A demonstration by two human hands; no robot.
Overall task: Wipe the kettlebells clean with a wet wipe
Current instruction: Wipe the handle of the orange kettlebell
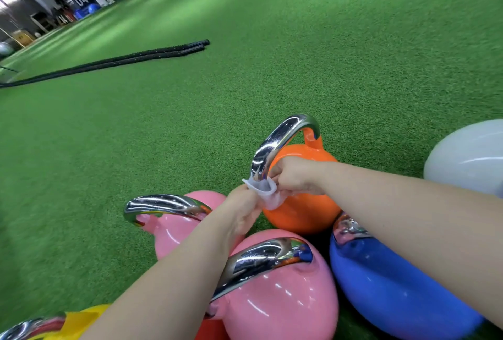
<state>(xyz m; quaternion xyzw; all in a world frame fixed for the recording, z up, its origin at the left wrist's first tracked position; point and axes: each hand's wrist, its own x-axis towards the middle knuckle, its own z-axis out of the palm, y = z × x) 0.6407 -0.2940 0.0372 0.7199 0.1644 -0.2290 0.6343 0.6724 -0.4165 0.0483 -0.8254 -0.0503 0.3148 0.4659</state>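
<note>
Both hands meet at the orange kettlebell (302, 203), which stands on the green turf floor (272, 67) among a cluster of others. The right hand (292, 175) is curled and pinches one end of a white wet wipe (262, 190) at the near foot of the orange kettlebell's chrome handle (280, 139). The left hand (242, 210) pinches the other end, so the wipe loops around the handle's base. Two pink kettlebells (275, 301) sit nearer the camera under the left forearm, a blue kettlebell (394, 293) lies beneath the right forearm, and a white kettlebell (468, 157) stands at the right edge. A yellow kettlebell (79, 320) shows at the bottom left. Black battle ropes (130, 58) lie across the turf, well apart from the cluster.
</note>
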